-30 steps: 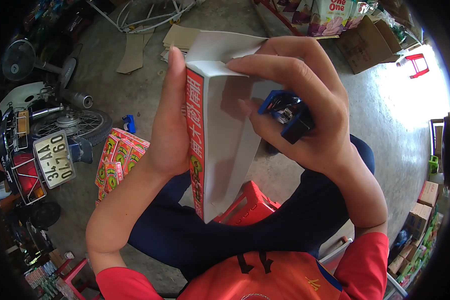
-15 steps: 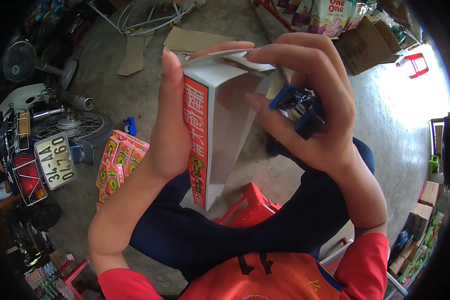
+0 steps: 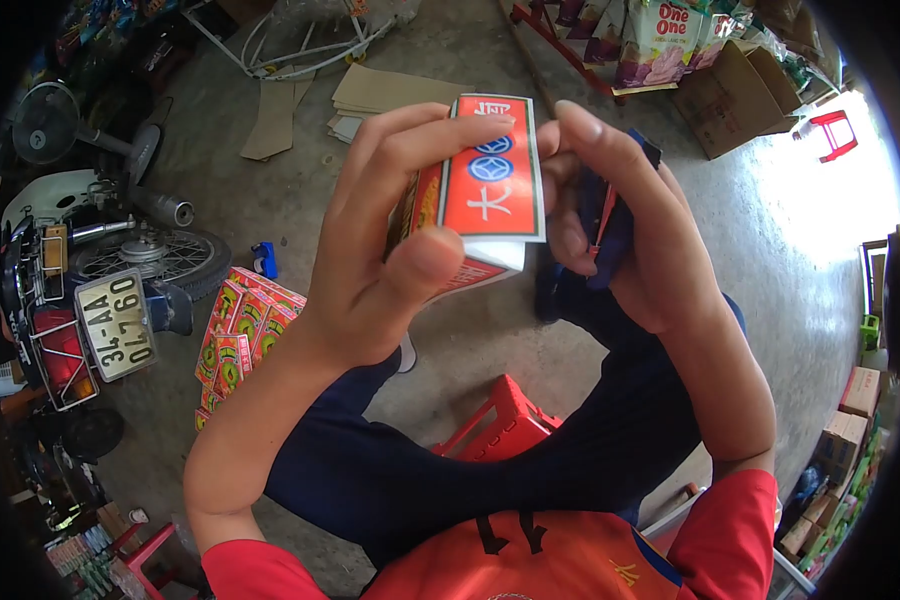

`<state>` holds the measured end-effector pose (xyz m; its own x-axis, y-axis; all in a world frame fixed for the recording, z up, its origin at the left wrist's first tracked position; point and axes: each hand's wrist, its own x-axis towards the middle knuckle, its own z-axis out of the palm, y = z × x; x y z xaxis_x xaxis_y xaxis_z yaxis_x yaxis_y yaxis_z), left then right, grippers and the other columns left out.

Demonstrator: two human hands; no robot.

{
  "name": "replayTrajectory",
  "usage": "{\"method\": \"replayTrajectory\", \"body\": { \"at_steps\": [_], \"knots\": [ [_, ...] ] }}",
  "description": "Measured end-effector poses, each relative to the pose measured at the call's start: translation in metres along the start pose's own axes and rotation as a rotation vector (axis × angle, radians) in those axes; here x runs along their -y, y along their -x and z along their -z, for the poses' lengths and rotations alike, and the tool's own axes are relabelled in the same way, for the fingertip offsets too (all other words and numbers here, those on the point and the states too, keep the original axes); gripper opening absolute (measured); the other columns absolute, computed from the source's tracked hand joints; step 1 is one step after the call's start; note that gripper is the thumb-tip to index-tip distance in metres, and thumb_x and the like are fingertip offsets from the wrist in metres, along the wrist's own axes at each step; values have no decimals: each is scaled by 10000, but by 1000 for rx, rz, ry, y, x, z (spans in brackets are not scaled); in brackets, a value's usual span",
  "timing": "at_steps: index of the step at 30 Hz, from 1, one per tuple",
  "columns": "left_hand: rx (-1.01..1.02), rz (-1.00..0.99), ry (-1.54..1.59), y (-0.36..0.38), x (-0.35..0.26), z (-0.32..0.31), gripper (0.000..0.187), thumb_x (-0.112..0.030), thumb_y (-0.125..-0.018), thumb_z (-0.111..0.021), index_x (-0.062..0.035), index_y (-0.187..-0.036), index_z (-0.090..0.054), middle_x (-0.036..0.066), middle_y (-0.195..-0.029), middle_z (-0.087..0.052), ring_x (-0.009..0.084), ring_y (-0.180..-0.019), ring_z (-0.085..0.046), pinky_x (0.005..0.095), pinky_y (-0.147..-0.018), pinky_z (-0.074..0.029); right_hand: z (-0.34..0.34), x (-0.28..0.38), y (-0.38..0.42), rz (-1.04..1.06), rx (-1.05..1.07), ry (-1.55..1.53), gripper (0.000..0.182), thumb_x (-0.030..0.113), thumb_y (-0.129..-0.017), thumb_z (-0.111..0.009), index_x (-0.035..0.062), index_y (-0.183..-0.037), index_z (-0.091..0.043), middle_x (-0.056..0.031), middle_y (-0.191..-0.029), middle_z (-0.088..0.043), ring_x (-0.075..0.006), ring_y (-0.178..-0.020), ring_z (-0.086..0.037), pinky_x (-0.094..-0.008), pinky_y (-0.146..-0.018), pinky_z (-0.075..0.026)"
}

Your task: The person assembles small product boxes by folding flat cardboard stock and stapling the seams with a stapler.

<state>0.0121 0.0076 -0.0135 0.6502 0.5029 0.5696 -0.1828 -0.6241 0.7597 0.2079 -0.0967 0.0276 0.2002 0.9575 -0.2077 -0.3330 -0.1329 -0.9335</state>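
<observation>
My left hand (image 3: 370, 230) is wrapped round a red and white box (image 3: 488, 185), its thumb at the near edge and its fingers over the top. A red end panel with blue round marks and white characters faces up. Close by on the right, my right hand (image 3: 635, 220) holds a dark blue tool (image 3: 610, 215) with a thin red part. Some right fingers are curled beside the box's right edge; whether they touch it cannot be made out.
Flat red and green printed boxes (image 3: 240, 335) lie on the floor at left, near a motorbike (image 3: 120, 290) and a small blue object (image 3: 263, 260). A red stool (image 3: 505, 420) is between the legs. Cardboard pieces (image 3: 390, 92) and an open carton (image 3: 735, 100) lie farther off.
The box has turned from showing its long side and open top to showing its red end panel. My left fingers now reach over it, and the blue tool has turned in my right hand.
</observation>
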Motion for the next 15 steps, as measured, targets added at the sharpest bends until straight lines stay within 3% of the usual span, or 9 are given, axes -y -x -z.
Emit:
{"method": "replayTrajectory", "body": {
  "at_steps": [2, 5, 10, 13, 15],
  "knots": [
    [10, -25, -44, 0, -1, -1, 692, -578, -1003, -589, -16, -1407, -594, 224, -1339, -565, 325, -1238, -545, 430, -1061, -436, -3, 2, 1, -62, -21, -22, 370, 366, -1010, -695, 10, -1106, -660, -25, -784, -645, -54, -547, -547, -215, -457, -383],
    [39, -94, -139, 0, 3, 1, 732, -565, -935, -714, -19, -1409, -598, 225, -1337, -563, 330, -1220, -555, 427, -1055, -449, 1, 5, 4, -115, 35, -68, 388, 393, -959, -733, 17, -1052, -718, -57, -906, -674, -62, -619, -567, -227, -554, -446],
    [177, -159, -348, -2, -2, 9, 946, -708, -897, -679, 12, -1485, -505, 216, -1446, -508, 323, -1332, -549, 426, -1132, -427, 9, 3, 2, -161, 37, -133, 277, 290, -947, -726, 25, -1031, -732, -39, -919, -667, -61, -637, -576, -231, -564, -459],
    [148, -172, -308, -1, 2, 8, 1035, -638, -806, -820, 20, -1522, -465, 208, -1503, -500, 315, -1370, -541, 439, -1165, -412, 10, 1, 1, -147, 48, -132, 245, 257, -941, -731, 30, -1033, -734, -25, -908, -661, -61, -642, -580, -229, -566, -453],
    [123, -66, -194, 2, -1, 4, 1126, -570, -728, -919, 26, -1549, -431, 202, -1548, -483, 309, -1390, -540, 445, -1181, -408, 8, -1, 0, -128, 32, -124, 235, 247, -939, -732, 33, -1038, -733, -17, -893, -657, -61, -644, -583, -226, -567, -448]
  ]
}}
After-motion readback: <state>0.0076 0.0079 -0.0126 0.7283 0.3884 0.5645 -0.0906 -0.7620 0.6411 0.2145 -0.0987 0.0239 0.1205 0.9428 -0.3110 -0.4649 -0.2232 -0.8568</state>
